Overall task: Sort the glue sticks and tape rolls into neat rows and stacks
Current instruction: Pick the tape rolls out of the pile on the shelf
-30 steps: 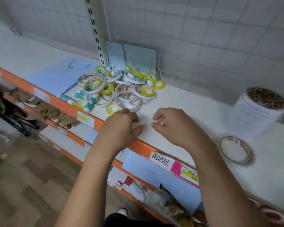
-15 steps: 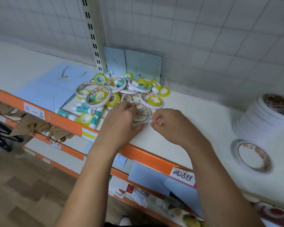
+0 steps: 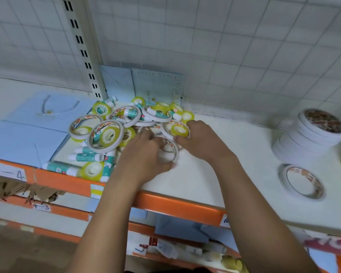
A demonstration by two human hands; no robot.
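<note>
The left hand's (image 3: pixel 144 154) fingers curl round a white tape roll (image 3: pixel 173 152) at the near right edge of the pile (image 3: pixel 106 134) on the shelf (image 3: pixel 205 184). The right hand's (image 3: pixel 203 142) fingers bend at its far rim, though blur hides any grip. Best to lift it straight up and level, so neighbours don't drag. It lies flat, hole upward. Glue sticks (image 3: pixel 87 157) at the pile's near left lie sideways along the shelf edge.

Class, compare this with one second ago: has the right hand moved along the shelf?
Yes. The right hand has gone from near the orange shelf edge back toward the wall, and now touches the tape rolls.
</note>
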